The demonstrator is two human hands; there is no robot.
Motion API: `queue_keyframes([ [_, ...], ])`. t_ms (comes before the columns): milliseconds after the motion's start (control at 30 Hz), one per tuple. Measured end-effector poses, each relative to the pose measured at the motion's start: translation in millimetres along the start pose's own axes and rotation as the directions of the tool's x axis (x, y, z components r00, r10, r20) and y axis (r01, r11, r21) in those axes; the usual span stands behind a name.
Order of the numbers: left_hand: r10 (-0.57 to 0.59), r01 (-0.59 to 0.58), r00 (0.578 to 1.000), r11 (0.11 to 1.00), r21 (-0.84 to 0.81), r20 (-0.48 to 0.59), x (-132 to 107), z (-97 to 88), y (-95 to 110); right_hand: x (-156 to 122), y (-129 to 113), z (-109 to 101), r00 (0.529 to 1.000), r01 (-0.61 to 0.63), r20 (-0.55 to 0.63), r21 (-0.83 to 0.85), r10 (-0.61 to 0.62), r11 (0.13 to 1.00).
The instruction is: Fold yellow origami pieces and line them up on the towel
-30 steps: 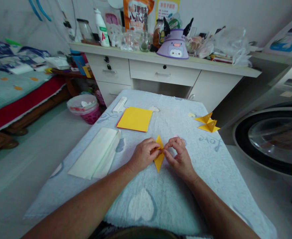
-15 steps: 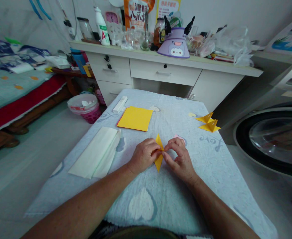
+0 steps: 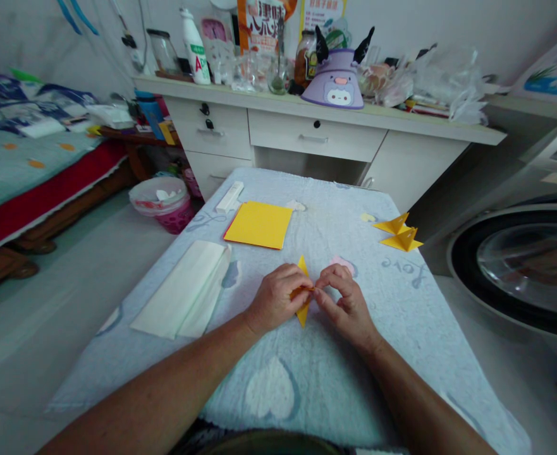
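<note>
A folded yellow origami paper (image 3: 303, 316) is held just over the cloth at the middle of the table, its pointed ends showing above and below my fingers. My left hand (image 3: 278, 294) is closed on its middle part. With thumb and forefinger, my right hand (image 3: 345, 302) pinches the narrow tip on the right side. The fingers hide much of the fold. A stack of square yellow paper (image 3: 259, 225) lies beyond my left hand. Two finished-looking yellow origami pieces (image 3: 401, 232) sit near the table's right edge.
A folded pale cloth or paper (image 3: 183, 291) lies left of my hands, with a white box (image 3: 229, 197) behind it. The table wears a light blue cloth (image 3: 269, 385). Past its far edge stands a white desk (image 3: 316, 136); a washing machine (image 3: 520, 265) is at right.
My right fingertips have shifted very slightly to the right, with the pinched tip between them. The left hand keeps its hold on the folded paper.
</note>
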State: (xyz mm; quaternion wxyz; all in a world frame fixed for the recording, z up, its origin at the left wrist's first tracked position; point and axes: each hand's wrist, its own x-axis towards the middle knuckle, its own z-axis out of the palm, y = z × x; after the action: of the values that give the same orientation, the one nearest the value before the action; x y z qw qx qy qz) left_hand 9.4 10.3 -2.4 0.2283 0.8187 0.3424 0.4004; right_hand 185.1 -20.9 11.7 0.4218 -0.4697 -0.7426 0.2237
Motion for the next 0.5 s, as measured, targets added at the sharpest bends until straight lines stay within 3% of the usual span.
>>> queue_keyframes([
  [367, 0.053, -0.054, 0.998, 0.997, 0.046, 0.018, -1.5, 1.5, -1.4, 3.5, -1.6, -3.9, 0.990, -0.131, 0.061, 0.148, 0.123, 0.980],
  [500, 0.054, -0.055, 0.998, 0.998, 0.040, 0.020, -1.6, 0.5, -1.3, 3.1, 2.1, -2.1, 0.967, -0.251, 0.111, 0.278, 0.228, 0.927],
])
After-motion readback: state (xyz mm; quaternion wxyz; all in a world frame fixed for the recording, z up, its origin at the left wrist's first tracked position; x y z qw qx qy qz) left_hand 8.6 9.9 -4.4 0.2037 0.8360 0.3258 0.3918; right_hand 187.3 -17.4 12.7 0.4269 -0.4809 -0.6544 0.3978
